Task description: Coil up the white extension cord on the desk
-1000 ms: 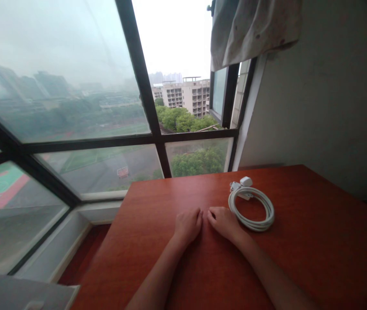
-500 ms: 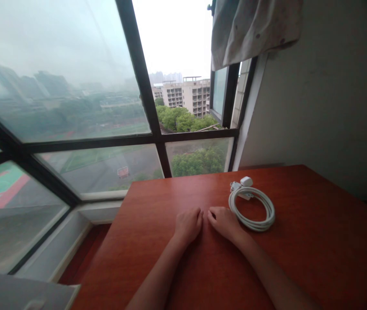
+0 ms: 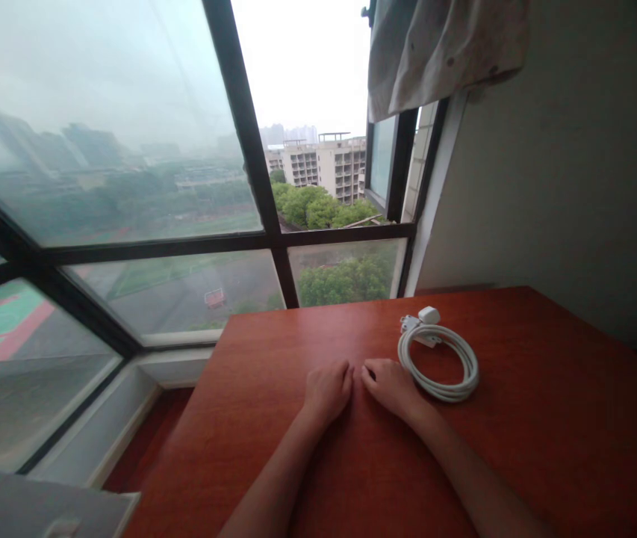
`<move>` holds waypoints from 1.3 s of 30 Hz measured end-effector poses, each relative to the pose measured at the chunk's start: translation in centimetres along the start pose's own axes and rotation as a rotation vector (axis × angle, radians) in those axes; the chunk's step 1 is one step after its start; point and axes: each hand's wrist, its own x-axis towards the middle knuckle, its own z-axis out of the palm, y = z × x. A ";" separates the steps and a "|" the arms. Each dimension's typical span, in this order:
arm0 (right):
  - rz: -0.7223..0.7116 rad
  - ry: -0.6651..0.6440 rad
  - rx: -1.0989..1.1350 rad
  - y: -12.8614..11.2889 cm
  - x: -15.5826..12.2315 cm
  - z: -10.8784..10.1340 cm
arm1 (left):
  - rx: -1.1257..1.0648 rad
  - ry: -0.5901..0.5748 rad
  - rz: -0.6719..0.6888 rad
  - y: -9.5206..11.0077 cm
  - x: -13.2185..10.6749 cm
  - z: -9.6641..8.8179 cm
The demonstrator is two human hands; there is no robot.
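White coiled cable (image 3: 448,391) lies on the reddish-brown desk (image 3: 240,418), with a white plug block (image 3: 429,315) at the coil's far edge. Right hand (image 3: 390,382) rests just left of the coil, loosely clenched, so near the strands that contact cannot be told; left hand (image 3: 326,390) lies farther left of the coil, likewise curled into a loose fist, a narrow gap between the two. Beyond the coil: dark window frame (image 3: 276,240), pale curtain (image 3: 441,63) hanging higher, and wall (image 3: 547,187) beyond to the right.
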 end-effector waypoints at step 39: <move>0.508 0.398 0.487 19.9 0.3 -2.3 | -0.086 -0.018 -0.015 0.6 -0.1 -0.2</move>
